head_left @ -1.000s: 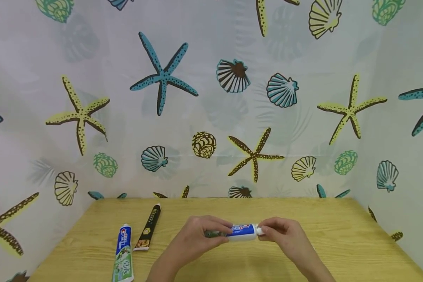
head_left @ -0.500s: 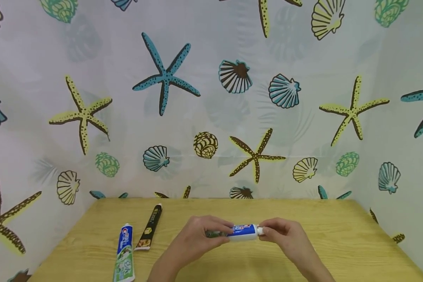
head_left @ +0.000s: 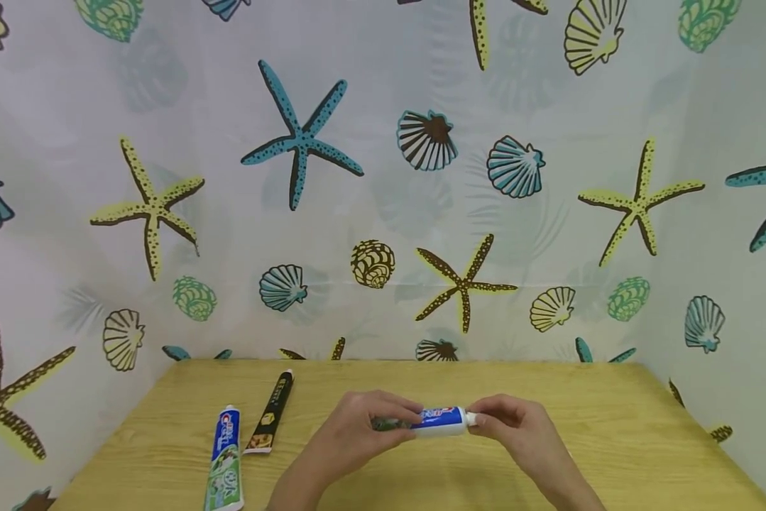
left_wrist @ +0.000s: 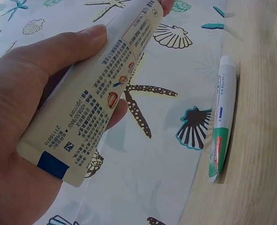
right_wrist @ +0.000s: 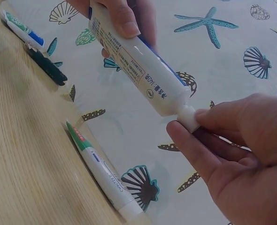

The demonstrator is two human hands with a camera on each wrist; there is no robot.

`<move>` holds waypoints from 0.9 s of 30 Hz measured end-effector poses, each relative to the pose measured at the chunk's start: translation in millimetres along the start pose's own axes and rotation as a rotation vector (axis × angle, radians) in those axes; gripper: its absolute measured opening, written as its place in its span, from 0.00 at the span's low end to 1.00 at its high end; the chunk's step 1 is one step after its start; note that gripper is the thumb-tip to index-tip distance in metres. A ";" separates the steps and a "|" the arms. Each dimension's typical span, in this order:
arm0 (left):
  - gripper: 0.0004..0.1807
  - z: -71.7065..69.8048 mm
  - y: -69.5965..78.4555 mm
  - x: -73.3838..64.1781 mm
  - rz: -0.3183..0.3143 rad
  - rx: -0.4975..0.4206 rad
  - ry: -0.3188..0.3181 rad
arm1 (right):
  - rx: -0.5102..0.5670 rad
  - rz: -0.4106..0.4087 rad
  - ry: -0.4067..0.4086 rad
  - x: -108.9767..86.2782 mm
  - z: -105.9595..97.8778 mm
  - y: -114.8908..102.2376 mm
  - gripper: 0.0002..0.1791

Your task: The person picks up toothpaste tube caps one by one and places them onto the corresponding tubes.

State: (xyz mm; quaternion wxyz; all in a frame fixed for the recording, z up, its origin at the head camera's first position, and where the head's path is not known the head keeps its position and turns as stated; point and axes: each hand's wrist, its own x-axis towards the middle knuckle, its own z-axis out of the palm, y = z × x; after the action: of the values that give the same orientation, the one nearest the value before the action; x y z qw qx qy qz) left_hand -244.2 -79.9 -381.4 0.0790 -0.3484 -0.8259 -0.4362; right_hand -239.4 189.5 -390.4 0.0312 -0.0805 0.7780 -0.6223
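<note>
A person's left hand (head_left: pixel 357 429) grips a blue-and-white plastic toothpaste tube (head_left: pixel 441 421) above a yellow wood-grain table (head_left: pixel 632 426); at the tube's far end from that grip, the right hand (head_left: pixel 517 424) pinches its small white cap (right_wrist: pixel 188 118). Turning the cap appears in hand, seemingly calling next for a steady tube.

Toothpaste tube (head_left: pixel 439 419), white and blue with dense back-panel print, held nearly horizontal above the tabletop (head_left: pixel 613 440); white cap (right_wrist: pixel 189 118) at its right-hand end
</note>
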 end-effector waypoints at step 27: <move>0.08 1.7 -0.2 -1.2 -0.012 0.020 -0.015 | 0.036 -0.009 0.002 0.0 0.5 3.5 0.14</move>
State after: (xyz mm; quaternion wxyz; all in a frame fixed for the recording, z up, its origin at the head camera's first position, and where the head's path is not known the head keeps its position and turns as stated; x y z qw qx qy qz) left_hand -243.1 -79.3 -383.1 0.0737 -0.3460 -0.8329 -0.4257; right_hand -239.7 189.8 -393.9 0.0289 -0.0826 0.7664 -0.6364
